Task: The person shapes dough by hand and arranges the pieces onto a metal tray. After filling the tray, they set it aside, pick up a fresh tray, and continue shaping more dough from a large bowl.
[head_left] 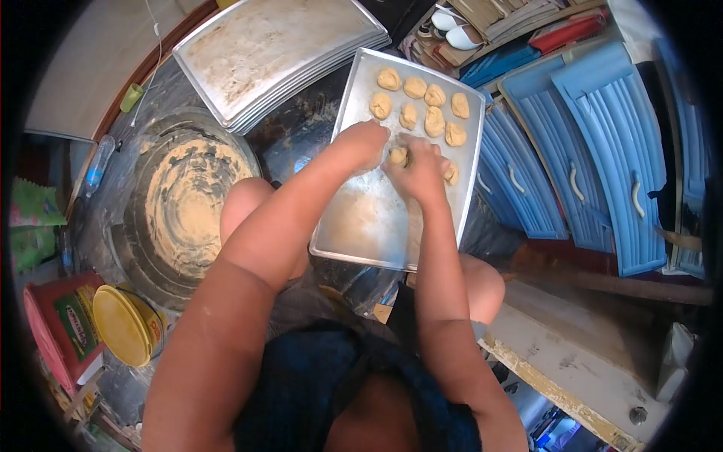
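A metal baking tray (361, 233) lies in front of me with rows of dough pieces (434, 121) on its far half. Over the middle of the tray, my right hand (420, 169) is closed around a small lump of dough (398, 156), which shows between thumb and fingers. Just left of it, my left hand (364, 146) is closed with its fingers curled downward; whatever it may hold is hidden. Another dough piece (451, 174) peeks out beyond the right hand's fingers.
A wide basin (135, 226) with floury residue stands at left. Stacked baking trays (279, 53) lie at the back. Yellow (124, 324) and red buckets (64, 324) sit at lower left. Blue cabinet doors (602, 151) and a shelf of papers (504, 22) border the right.
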Demonstrator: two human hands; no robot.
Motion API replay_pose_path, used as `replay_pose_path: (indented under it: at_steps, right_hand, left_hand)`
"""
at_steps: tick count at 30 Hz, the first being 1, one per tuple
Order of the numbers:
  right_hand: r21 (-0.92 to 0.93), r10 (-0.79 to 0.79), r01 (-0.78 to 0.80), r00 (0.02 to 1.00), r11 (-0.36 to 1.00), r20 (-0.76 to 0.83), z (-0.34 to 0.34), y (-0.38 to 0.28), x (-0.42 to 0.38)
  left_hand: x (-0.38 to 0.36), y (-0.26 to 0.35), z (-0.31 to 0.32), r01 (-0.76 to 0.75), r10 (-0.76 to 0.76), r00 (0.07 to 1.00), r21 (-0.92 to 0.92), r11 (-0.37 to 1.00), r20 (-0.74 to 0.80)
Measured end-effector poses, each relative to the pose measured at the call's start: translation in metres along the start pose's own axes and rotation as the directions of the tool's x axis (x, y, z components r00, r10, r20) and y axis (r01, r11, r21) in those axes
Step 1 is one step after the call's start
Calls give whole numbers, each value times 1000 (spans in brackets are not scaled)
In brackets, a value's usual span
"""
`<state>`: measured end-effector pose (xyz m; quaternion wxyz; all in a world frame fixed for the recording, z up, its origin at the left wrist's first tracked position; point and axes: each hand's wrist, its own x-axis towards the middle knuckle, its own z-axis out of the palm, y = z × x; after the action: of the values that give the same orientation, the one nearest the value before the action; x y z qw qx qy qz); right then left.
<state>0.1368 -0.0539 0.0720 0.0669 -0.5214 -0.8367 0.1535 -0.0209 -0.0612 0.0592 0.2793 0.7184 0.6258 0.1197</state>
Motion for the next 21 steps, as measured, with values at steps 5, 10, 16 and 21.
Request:
replay_pose_path:
  at_steps: [5,10,16,21]
  right_hand:
    - [228,66,25,923,973,-380,-3,45,60]
    - [-120,-168,136,929,983,-329,-11,40,119]
    - [-241,-162,133,981,961,-108,-3,49,154]
    - [38,152,-149,985,988,-78,-26,51,139]
  left_hand:
    - [0,8,-19,144,-145,989,-44,989,-17]
    - [-3,5,-24,145,-154,973,-64,987,-170]
    - [1,2,-29,176,-192,968,-109,978,-164]
    - [3,-5,-29,174,-199,960,-138,975,-198]
